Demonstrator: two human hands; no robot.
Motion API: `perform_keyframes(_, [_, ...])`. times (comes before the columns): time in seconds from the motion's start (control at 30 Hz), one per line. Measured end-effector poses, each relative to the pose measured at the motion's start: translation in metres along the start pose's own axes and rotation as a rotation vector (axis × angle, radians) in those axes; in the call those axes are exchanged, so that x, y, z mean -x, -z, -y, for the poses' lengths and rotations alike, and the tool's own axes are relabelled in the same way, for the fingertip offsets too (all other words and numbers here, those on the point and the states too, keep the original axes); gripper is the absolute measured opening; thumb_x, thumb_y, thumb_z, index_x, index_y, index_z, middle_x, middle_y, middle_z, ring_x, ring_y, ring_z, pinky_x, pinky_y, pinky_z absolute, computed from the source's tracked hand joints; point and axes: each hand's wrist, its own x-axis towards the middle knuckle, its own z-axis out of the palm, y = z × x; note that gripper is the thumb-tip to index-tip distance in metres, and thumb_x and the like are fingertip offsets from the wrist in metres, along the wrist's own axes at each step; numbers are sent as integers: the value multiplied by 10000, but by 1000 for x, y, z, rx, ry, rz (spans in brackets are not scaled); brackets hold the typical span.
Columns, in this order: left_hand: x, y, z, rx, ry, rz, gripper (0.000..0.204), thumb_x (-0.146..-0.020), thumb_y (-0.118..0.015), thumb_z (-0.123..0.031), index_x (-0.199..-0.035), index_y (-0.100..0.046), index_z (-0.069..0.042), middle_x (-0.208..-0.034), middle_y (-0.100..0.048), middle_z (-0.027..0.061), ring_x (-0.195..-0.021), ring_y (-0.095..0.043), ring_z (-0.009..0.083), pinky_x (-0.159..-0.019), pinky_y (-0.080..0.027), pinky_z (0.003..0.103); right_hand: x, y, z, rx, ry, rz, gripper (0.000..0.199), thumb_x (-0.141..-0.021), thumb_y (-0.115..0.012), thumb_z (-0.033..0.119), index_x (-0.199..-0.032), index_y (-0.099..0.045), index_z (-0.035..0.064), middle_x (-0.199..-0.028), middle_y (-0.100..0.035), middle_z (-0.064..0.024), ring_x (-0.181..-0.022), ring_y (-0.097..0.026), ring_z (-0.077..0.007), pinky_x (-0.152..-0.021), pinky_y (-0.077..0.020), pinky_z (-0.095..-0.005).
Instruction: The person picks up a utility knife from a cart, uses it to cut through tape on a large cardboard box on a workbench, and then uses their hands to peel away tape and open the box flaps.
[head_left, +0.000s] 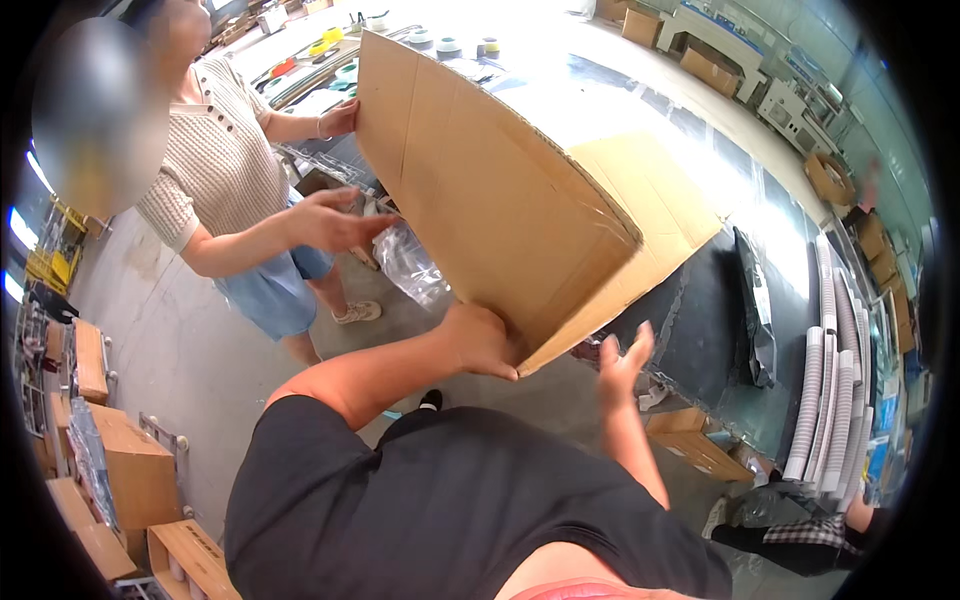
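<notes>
A large brown cardboard sheet, folded into upright and slanting panels, stands over the dark table in front of me. My left hand is closed on its near lower corner, thumb along the edge, and some fingers are hidden behind the board. To the right of that corner, my right hand hangs in the air with fingers apart, slightly blurred and holding nothing. Across on the left, a co-worker's hand touches the cardboard's far edge. That person's other hand is stretched out open beside the board.
Grey ribbed hoses lie on the dark table's right side, near a black plastic bag. Tape rolls sit at the back. Cardboard boxes stand at lower left, another box under the table. A seated person's leg shows lower right.
</notes>
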Motion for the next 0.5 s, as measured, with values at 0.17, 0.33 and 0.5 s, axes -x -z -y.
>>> perform_keyframes(0.17, [-6, -43, -10, 40, -183, -6, 593, -823, -664, -620, -1071, -739, -87, -1065, -726, 110, -1022, -680, 305, -888, -526, 438, 86, -57, 86, 79, 9, 58, 1199, -672, -886, 253, -1579, -127, 48, -1607, -129, -261, -1497, -125, -441, -1217, -162, -511])
perform_keyframes(0.33, [-48, -126, 48, 412, -682, -360, 571, -826, -731, -488, -1241, -674, -100, -1242, -668, 138, -1129, -636, 352, -997, -491, 450, 70, -41, 25, 193, -132, -261, 1055, -710, -878, 236, -1519, -238, 18, -1452, -359, -231, -1370, -364, -377, -1134, -328, -466])
perform_keyframes(0.5, [-49, -174, 259, 668, 329, -122, 937, -728, -840, -466, -1425, -459, 31, -1387, -573, 223, -1275, -566, 334, -1088, -437, 427, 91, -62, 23, -249, -211, -562, 920, -863, -760, 105, -1547, -155, -8, -1471, -384, -151, -1324, -439, -274, -1129, -347, -398])
